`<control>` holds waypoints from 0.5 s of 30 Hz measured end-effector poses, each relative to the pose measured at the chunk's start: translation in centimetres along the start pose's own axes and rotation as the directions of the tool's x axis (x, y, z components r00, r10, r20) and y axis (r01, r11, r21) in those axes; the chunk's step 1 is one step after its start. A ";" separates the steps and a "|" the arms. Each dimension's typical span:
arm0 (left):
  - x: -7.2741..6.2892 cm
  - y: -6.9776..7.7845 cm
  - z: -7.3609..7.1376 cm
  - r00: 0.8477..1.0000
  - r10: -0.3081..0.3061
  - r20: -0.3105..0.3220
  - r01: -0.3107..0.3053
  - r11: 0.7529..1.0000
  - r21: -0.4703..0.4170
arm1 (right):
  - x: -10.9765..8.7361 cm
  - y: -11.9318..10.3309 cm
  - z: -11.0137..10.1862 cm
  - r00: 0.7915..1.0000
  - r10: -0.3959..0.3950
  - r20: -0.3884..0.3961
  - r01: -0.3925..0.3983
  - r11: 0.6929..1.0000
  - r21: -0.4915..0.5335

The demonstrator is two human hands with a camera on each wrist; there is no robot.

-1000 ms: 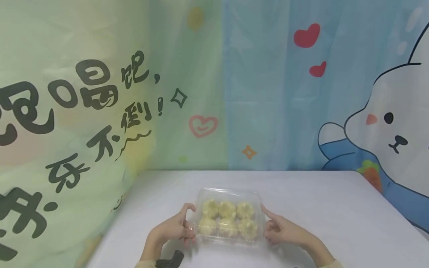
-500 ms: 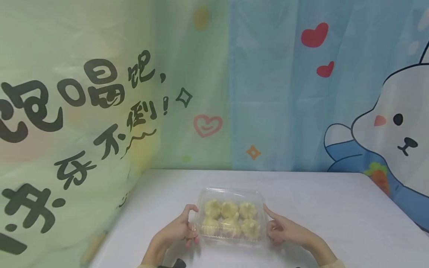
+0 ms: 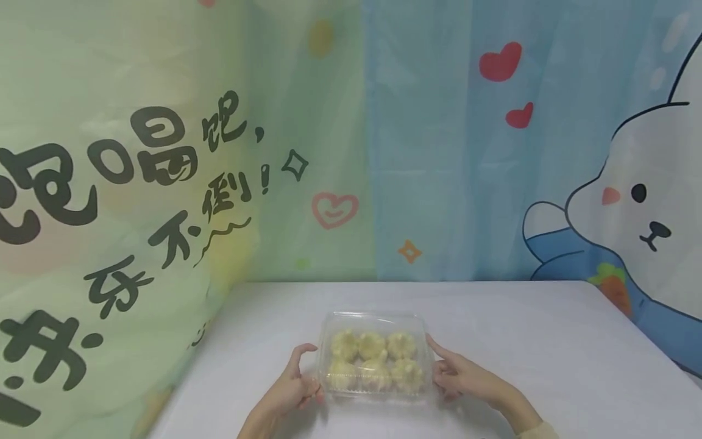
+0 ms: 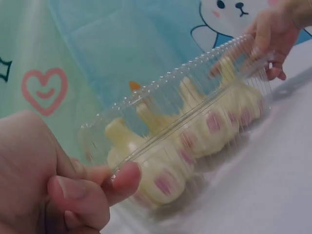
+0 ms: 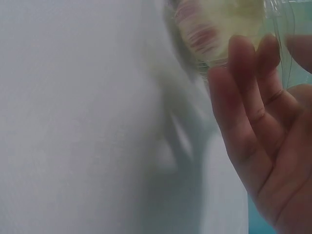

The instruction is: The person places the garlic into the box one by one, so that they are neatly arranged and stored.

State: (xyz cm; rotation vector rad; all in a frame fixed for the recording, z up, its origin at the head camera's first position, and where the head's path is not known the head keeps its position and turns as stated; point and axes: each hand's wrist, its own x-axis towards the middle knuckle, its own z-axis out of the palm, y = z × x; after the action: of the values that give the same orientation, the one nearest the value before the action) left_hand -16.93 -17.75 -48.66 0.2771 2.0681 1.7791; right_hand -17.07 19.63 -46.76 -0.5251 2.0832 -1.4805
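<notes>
A clear plastic clamshell box (image 3: pixel 378 321) stands between my hands near the front of the table. Inside are several pale yellow garlic bulbs (image 3: pixel 401 346), in two rows; in the left wrist view pink patches show on the nearest garlic bulb (image 4: pixel 151 170). My left hand (image 3: pixel 287 390) pinches the box's left end at its rim, thumb and finger meeting on the plastic edge. At the opposite end, my right hand (image 3: pixel 463 375) holds the box, index finger stretched along its side. In the right wrist view the right hand's fingertips (image 5: pixel 242 48) press against the plastic by a bulb.
The white table (image 3: pixel 493 317) extends around the box to its back edge. Behind it hangs a printed curtain (image 3: pixel 422 152), green and blue, with lettering, hearts and a white cartoon animal.
The head view shifts slightly. My left wrist has dropped a little, and its dark wrist strap has left the head view. Box and right hand stay nearly in place.
</notes>
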 end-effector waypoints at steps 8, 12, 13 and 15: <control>0.1 0.1 0.6 1.000 -0.003 -0.024 0.003 1.000 0.012 | -0.4 0.0 -0.2 1.000 -0.020 -0.011 0.020 1.000 -0.001; -0.3 0.0 0.9 0.998 0.018 -0.059 -0.015 0.998 0.057 | -0.5 0.2 0.0 0.996 -0.077 -0.038 0.076 0.997 -0.016; -0.4 0.0 1.0 0.997 0.024 -0.077 -0.018 0.997 0.081 | -0.5 0.3 0.1 0.994 -0.098 -0.043 0.097 0.995 -0.023; -0.9 0.0 1.0 0.992 0.043 -0.116 -0.026 0.989 0.146 | -0.5 0.5 0.2 0.990 -0.129 -0.057 0.127 0.991 -0.048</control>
State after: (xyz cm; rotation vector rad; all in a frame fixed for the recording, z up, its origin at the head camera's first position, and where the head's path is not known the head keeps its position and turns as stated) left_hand -15.71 -17.16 -48.62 0.2553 2.2940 1.7059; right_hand -16.54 19.94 -47.14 -0.6503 2.1685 -1.5418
